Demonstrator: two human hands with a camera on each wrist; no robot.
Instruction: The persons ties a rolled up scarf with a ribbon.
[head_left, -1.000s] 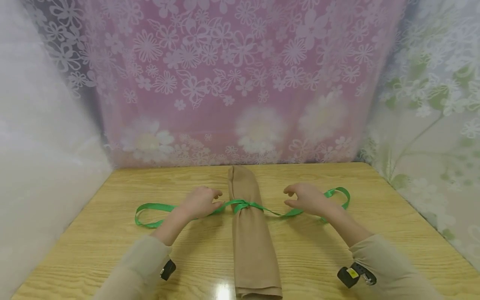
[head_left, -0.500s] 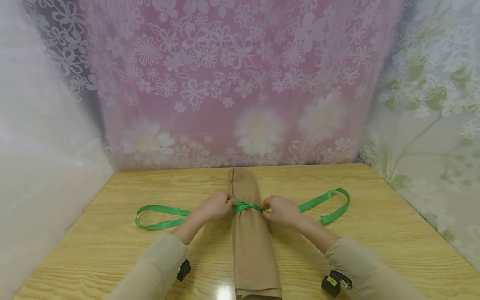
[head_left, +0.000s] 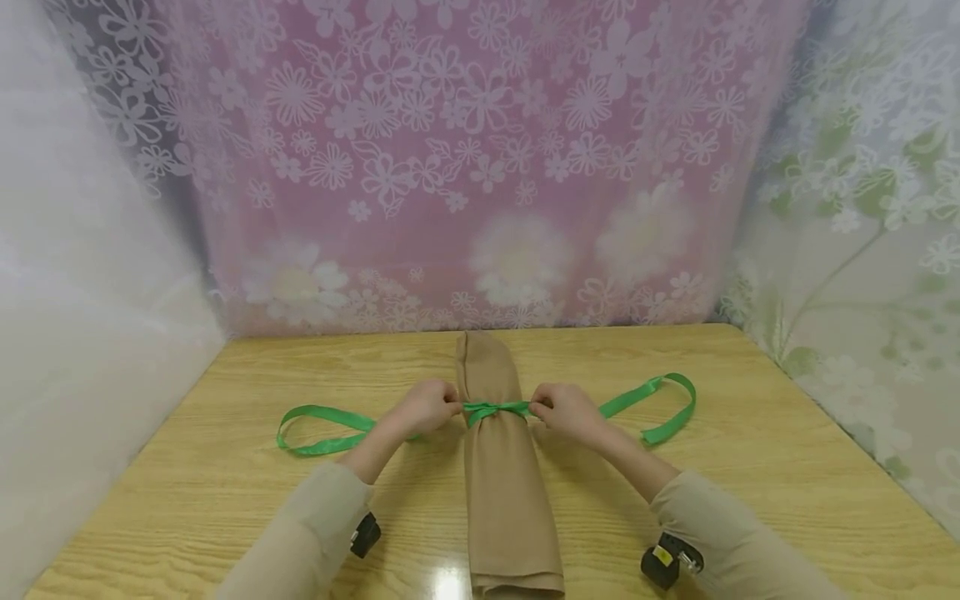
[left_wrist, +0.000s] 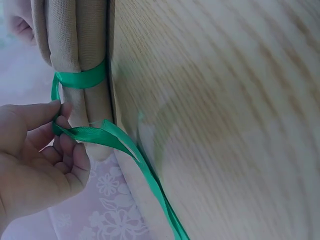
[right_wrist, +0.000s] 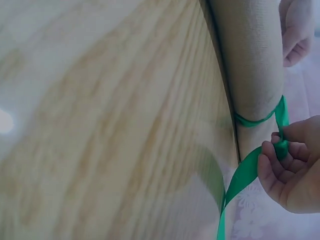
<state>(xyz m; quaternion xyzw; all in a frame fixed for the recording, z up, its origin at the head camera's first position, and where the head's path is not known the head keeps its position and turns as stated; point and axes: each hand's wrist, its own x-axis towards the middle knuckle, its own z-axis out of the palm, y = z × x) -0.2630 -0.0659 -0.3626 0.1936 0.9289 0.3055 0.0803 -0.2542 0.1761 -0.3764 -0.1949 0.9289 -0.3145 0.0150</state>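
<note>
A rolled tan cloth (head_left: 510,500) lies lengthwise on the table, cinched around its upper part by a green ribbon (head_left: 497,409) crossed on top. On the roll's left side, my left hand (head_left: 426,408) pinches the ribbon between thumb and fingers; the left wrist view shows the ribbon (left_wrist: 90,134) trailing from that hand (left_wrist: 40,155) down to the table. At the other side, my right hand (head_left: 566,410) pinches the opposite length, and the ribbon (right_wrist: 243,175) hangs out below its curled fingers in the right wrist view. Between both hands the ribbon looks drawn straight.
The wooden table (head_left: 225,500) carries a ribbon loop at left and a curved ribbon end (head_left: 678,408) at right. A pink floral curtain (head_left: 480,167) stands behind the far edge, with pale sheets on both sides. Small black devices (head_left: 366,535) hang at the wrists.
Both hands have moved inward from beside the roll and taken hold of the ribbon close to it. Since then the ribbon across the top has been pulled straighter.
</note>
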